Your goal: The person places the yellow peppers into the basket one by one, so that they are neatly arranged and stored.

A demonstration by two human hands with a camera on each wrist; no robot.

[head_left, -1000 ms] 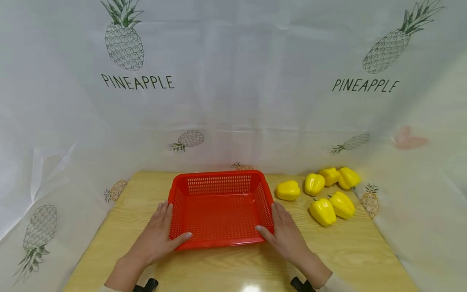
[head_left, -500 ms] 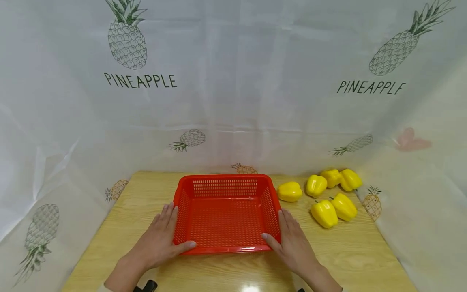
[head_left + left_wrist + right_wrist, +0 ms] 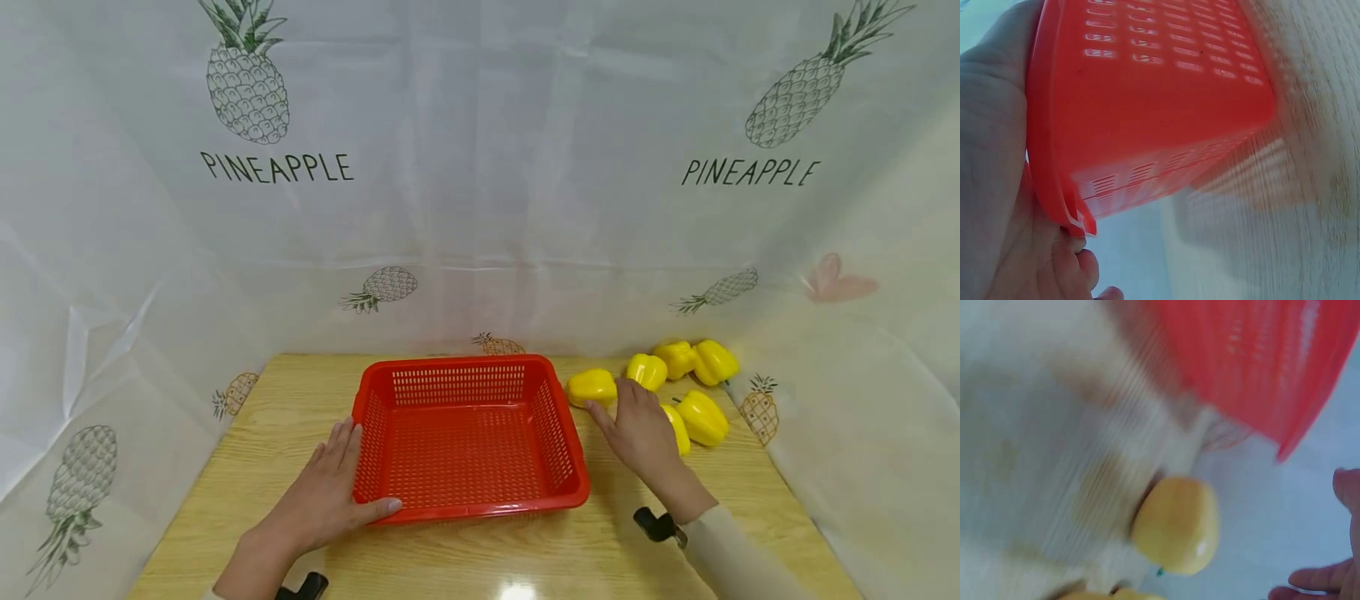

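On table (image 3: 465, 558), red basket (image 3: 480, 510), long axis nine-to-three; left hand (image 3: 321, 492) resting on its eight-o'clock corner (straight-fingered, unclenched). Right hand (image 3: 643, 427) loose, beside yellow pepper (image 3: 590, 387) at basket's two o'clock, likewise lying nine-to-three.

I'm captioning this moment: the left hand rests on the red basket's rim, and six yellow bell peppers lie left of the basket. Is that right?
Not quite: the head view shows the six yellow bell peppers lying right of the red basket. The left hand does rest on its rim.
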